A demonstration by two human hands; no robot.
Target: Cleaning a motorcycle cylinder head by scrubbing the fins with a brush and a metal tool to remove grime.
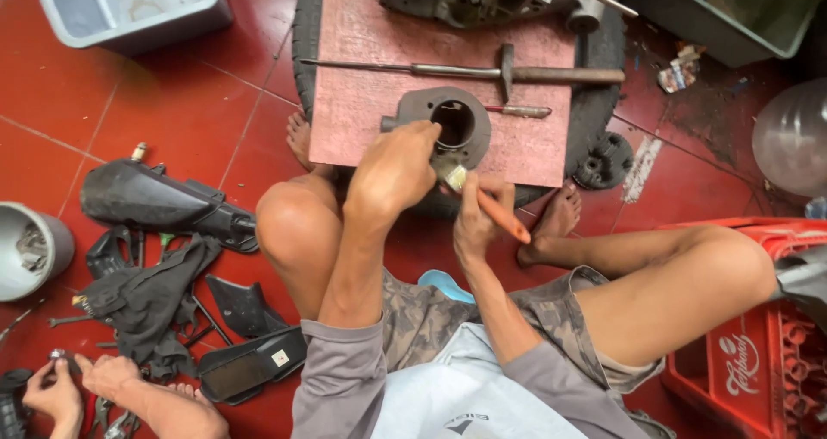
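Gripping the dark grey engine cylinder (pixel 448 129), bore facing up, left fingers (pixel 405 159) curl around its rim; right fingers (pixel 474 224) pinch an orange-handled brush (pixel 491 202), bristles angled up-left toward it.

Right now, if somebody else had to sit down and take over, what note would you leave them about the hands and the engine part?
Left hand: fingers clamped on the near rim of the grey engine cylinder, steadying it on the pink board.
Right hand: grips an orange-handled brush, bristle end at the cylinder's lower edge.
Nearby: a hammer and a screwdriver lie on the board beyond the cylinder; the board rests on a tyre.
Another person's hands work among black parts on the floor, lower left.
Done: cylinder is set on the board, bore facing up.
Left: brushing is under way; how far along cannot be told.
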